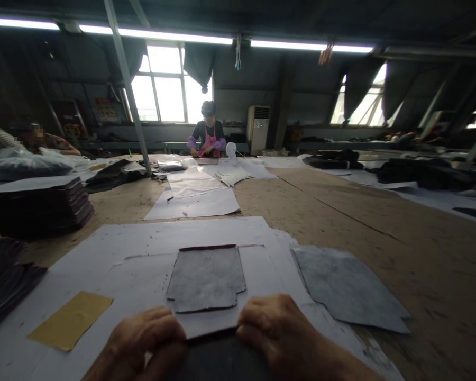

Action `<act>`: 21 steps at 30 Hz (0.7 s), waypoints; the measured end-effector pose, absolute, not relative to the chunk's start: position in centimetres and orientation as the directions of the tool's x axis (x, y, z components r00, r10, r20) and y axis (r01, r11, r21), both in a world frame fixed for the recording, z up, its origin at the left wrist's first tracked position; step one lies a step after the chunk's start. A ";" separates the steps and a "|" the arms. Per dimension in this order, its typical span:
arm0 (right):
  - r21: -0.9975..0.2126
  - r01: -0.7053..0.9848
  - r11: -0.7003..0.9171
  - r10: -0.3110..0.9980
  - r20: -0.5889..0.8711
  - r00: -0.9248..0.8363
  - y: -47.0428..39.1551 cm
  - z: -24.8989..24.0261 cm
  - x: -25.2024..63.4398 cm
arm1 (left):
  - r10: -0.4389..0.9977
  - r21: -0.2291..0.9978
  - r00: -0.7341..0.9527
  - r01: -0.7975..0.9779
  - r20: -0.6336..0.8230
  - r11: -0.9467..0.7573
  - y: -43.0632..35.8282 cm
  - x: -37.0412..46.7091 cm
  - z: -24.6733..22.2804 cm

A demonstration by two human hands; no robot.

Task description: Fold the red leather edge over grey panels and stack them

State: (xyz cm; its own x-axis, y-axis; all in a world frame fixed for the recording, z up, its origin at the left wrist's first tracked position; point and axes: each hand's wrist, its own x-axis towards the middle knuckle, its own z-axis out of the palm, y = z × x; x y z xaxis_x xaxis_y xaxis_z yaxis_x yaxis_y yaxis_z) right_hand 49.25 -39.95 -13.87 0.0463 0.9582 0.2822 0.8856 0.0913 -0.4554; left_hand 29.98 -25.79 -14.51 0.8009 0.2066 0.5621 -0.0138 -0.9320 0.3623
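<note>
Paper (130,286) is covering the surface (333,211). Left hand (143,344) and right hand (277,328) are pinching a dark sheet (220,357), uneven pulling risking creases.

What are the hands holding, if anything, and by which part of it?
A dark flat piece, held by its far edge: the left hand grips near the left end, the right hand near the right.
</note>
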 end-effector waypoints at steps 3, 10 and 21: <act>-0.660 0.749 -0.059 0.959 0.171 0.225 -40.2 -12.7 51.1 | 0.449 0.577 0.845 0.221 0.289 -0.787 -23.0 29.6 -14.9; -0.845 0.483 -0.232 0.909 -0.012 0.417 -35.1 -11.7 53.8 | 0.503 0.813 0.864 0.308 -0.023 -0.493 -17.3 33.8 -10.9; -0.534 0.764 -0.362 0.809 0.227 0.542 -28.4 -13.9 56.4 | 0.614 0.527 0.747 0.425 0.256 -0.736 -13.3 38.8 -14.3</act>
